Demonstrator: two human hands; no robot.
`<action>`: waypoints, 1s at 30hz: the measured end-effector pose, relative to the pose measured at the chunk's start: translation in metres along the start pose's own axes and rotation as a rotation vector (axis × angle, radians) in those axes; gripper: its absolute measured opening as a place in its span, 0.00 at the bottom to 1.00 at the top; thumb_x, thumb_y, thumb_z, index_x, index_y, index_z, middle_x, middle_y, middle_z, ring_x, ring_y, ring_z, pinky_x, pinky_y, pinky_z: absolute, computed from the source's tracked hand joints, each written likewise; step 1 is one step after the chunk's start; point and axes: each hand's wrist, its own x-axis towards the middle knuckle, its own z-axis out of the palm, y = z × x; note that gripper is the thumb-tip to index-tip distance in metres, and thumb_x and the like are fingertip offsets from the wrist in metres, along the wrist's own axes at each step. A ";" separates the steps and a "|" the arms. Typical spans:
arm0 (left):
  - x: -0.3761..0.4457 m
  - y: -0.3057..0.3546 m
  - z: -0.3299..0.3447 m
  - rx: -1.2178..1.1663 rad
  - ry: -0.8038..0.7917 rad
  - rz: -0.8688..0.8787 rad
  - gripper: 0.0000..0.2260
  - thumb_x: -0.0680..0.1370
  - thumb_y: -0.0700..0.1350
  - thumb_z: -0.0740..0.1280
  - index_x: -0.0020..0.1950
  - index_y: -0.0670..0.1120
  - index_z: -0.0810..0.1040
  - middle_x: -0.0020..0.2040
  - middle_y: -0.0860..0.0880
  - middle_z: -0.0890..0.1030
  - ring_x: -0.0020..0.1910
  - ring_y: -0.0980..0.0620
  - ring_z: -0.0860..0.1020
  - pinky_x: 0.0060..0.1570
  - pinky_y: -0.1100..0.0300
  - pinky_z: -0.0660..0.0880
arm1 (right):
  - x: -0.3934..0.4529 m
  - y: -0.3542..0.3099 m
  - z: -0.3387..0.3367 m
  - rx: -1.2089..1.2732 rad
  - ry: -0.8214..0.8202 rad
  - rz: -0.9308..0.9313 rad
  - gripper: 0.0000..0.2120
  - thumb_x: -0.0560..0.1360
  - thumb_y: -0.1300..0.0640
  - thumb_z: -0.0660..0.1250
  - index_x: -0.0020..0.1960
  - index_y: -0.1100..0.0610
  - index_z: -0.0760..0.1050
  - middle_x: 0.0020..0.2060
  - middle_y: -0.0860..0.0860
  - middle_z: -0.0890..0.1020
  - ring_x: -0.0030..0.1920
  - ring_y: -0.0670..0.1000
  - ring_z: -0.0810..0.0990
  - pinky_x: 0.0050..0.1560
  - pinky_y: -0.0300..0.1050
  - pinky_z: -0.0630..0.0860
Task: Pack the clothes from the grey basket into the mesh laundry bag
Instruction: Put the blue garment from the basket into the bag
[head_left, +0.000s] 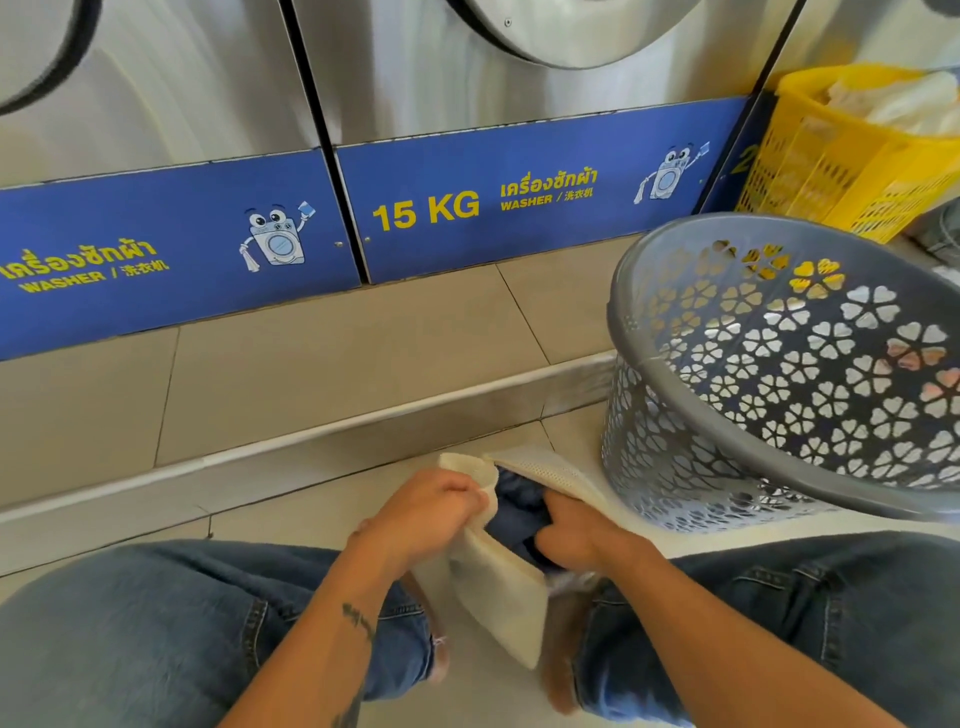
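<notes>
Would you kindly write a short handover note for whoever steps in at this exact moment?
Left hand: grips the near edge of the cream mesh laundry bag, holding its mouth open.
Right hand: fingers pushed into the bag's mouth against dark blue clothing; whether it grips it cannot be told.
Grey plastic basket with flower cut-outs: on the floor to the right, tilted; no clothes visible inside from here.
Done: dark clothing partly in the bag.
Left: push it fully in, check the basket, close the bag.

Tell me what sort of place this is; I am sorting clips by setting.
Most likely a self-service laundromat: a row of steel front-loading washers with blue panels marked "15 KG WASHER", and a yellow basket of laundry beside the grey basket.
</notes>
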 end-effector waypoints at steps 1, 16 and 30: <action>0.004 -0.001 -0.002 0.028 0.067 -0.002 0.11 0.75 0.48 0.65 0.33 0.50 0.82 0.42 0.49 0.80 0.43 0.48 0.77 0.45 0.53 0.74 | -0.002 -0.004 0.001 0.080 0.013 -0.036 0.34 0.67 0.57 0.62 0.73 0.52 0.66 0.67 0.55 0.75 0.65 0.58 0.73 0.64 0.52 0.73; 0.031 -0.034 0.002 -0.177 0.160 -0.216 0.23 0.69 0.38 0.69 0.63 0.52 0.76 0.54 0.49 0.80 0.50 0.46 0.79 0.48 0.55 0.77 | -0.045 -0.075 -0.038 -0.296 0.006 -0.063 0.07 0.72 0.57 0.62 0.47 0.59 0.75 0.43 0.56 0.79 0.43 0.57 0.76 0.37 0.44 0.71; 0.024 -0.048 0.004 -0.231 0.207 -0.260 0.07 0.64 0.43 0.64 0.29 0.53 0.78 0.42 0.42 0.83 0.51 0.38 0.78 0.52 0.42 0.74 | 0.022 -0.097 -0.001 -0.211 -0.110 -0.311 0.19 0.76 0.64 0.59 0.59 0.51 0.82 0.59 0.53 0.83 0.57 0.54 0.79 0.59 0.50 0.77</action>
